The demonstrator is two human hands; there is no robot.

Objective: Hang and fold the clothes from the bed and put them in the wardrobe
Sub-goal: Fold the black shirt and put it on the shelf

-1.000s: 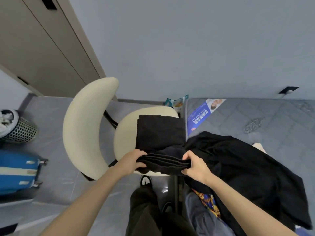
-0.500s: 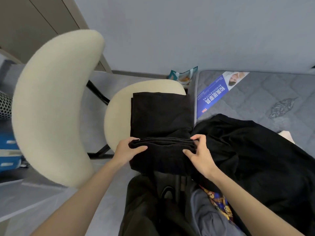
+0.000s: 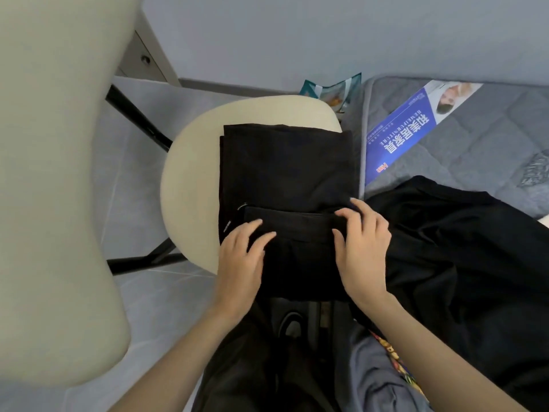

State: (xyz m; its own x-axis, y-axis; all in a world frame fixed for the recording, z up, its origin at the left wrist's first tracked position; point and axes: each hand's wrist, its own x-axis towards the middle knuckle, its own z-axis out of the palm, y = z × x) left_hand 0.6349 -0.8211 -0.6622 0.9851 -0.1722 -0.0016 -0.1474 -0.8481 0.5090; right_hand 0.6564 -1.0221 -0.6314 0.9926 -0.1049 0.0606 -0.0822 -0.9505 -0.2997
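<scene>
Chair: a cream seat (image 3: 190,185) and a big cream back (image 3: 53,173) on thin black legs, standing right beside the bed.
Folded clothes: a black folded pile (image 3: 285,162) lies on the seat. A smaller black folded piece (image 3: 297,263) sits on its near end and reaches past the seat's near edge.
Left hand (image 3: 240,263): flat on the left side of the smaller piece, fingers spread.
Right hand (image 3: 362,251): lying on the right side, fingers a little bent at the far edge, not gripping.
Bed: a grey quilted mattress (image 3: 481,135) with a blue label (image 3: 398,138). A big loose black garment (image 3: 460,248) lies on it.
Room: grey floor (image 3: 130,162), pale grey wall (image 3: 326,31), and a small bag (image 3: 332,90) between chair and bed.
</scene>
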